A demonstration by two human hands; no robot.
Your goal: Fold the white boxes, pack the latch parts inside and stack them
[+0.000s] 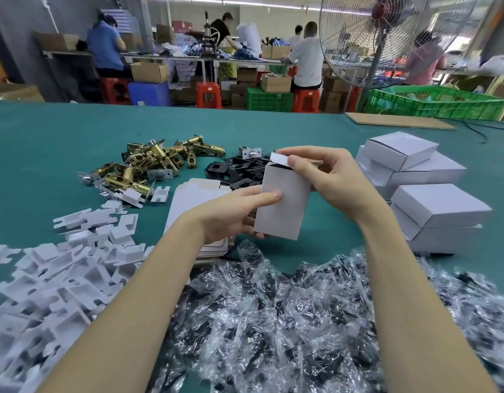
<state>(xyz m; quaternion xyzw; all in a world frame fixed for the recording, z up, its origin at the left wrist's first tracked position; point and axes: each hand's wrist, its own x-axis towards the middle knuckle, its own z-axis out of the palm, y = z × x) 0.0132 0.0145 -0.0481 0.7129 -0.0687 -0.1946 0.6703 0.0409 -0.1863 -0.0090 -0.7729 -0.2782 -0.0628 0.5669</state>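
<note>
White box (282, 205) held up over worktop (46, 131) middle: left hand (231, 214) gripping side, right hand (330, 177) pinching top flap. Finished boxes (432, 199) stacked near right edge. Many latch parts (148, 165) left unpacked.

I've got one white box (282, 205) held upright above the green table, top flap (279, 160) half folded over with something dark showing inside. Finished boxes (415, 180) are stacked to the right, flat blanks (194, 194) sit under it, and brass latches (148, 163) (a messy heap) lie far left.
</note>
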